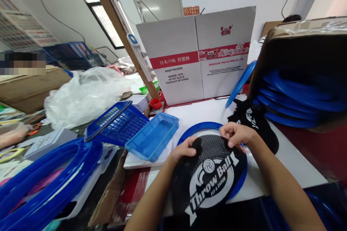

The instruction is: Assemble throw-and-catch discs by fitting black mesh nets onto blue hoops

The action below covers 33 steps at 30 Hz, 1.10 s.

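A black mesh net printed "Throw Ball" in white (pixel 214 177) hangs between my two hands near the table's front edge. My left hand (pixel 185 150) pinches its upper left edge, thumb on top. On the upper right edge my right hand (pixel 236 133) grips the same net with bent fingers. Underneath lies a blue plastic ring (pixel 199 127), partly covered by the net; whether the two are joined I cannot tell. Several more black printed nets (pixel 261 133) are heaped to the right of my right hand.
An open carton (pixel 322 126) holding stacked blue rings (pixel 292 110) stands at right. Another blue ring (pixel 240 85) leans behind the nets. A light-blue tray (pixel 153 137) and blue basket (pixel 116 121) lie left. White cartons (pixel 179 75) form a back wall. Another person's hand (pixel 13 135) shows far left.
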{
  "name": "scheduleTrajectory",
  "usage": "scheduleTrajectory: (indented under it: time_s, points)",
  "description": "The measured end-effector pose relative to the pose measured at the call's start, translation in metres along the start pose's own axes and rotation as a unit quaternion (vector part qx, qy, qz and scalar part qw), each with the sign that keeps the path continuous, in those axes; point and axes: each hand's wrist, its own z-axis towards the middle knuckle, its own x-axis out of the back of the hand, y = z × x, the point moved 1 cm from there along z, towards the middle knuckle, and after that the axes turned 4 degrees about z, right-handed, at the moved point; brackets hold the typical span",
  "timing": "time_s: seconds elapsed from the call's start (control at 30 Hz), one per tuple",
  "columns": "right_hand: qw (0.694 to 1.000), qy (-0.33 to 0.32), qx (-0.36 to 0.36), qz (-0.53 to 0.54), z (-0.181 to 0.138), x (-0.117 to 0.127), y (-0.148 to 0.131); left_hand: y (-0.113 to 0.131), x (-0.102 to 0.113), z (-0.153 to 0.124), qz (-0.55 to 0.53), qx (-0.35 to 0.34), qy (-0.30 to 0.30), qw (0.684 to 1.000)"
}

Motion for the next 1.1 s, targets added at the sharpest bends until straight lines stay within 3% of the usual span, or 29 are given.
scheduleTrajectory:
  time_s: [0.1,0.17,0.23,0.3,0.4,0.5,0.57,0.63,0.73,0.83,0.93,1.03,1.1]
  points:
    - [0.994,0.067,-0.043,-0.069,0.009,0.0,-0.005,0.007,0.003,0.014,0.105,-0.011,0.117,0.987]
    - [0.987,0.118,-0.052,-0.093,0.014,0.003,-0.008,0.009,0.009,0.021,0.239,-0.015,0.175,0.955]
    - [0.979,0.157,-0.051,-0.118,0.017,0.005,-0.009,0.007,0.014,0.025,0.405,-0.024,0.215,0.888]
    - [0.962,0.199,-0.062,-0.178,0.018,0.005,-0.009,0.003,0.015,0.025,0.555,-0.024,0.241,0.796]
    - [0.892,0.282,-0.104,-0.338,0.021,0.002,-0.007,-0.001,0.011,0.025,0.678,-0.012,0.245,0.693]
    - [0.795,0.315,-0.15,-0.496,0.024,-0.001,-0.004,0.0,0.007,0.024,0.717,-0.044,0.26,0.645]
    - [0.751,0.31,-0.176,-0.556,0.027,-0.001,-0.001,0.003,0.005,0.023,0.727,-0.088,0.271,0.625]
    - [0.729,0.302,-0.191,-0.584,0.029,0.0,0.002,0.003,0.002,0.022,0.73,-0.12,0.236,0.63]
    - [0.717,0.291,-0.199,-0.601,0.031,0.0,0.004,-0.003,-0.007,0.021,0.724,-0.112,0.085,0.675]
    - [0.721,0.282,-0.202,-0.6,0.028,-0.001,0.0,-0.012,-0.018,0.021,0.723,-0.105,-0.021,0.682]
    - [0.763,0.243,-0.212,-0.56,0.019,-0.003,-0.008,-0.018,-0.021,0.022,0.73,-0.107,-0.023,0.675]
    - [0.811,0.229,-0.181,-0.507,0.008,0.0,-0.014,-0.022,-0.017,0.023,0.713,-0.086,-0.025,0.695]
    - [0.795,0.281,-0.14,-0.518,0.003,0.007,-0.013,-0.024,-0.013,0.023,0.692,-0.056,-0.037,0.719]
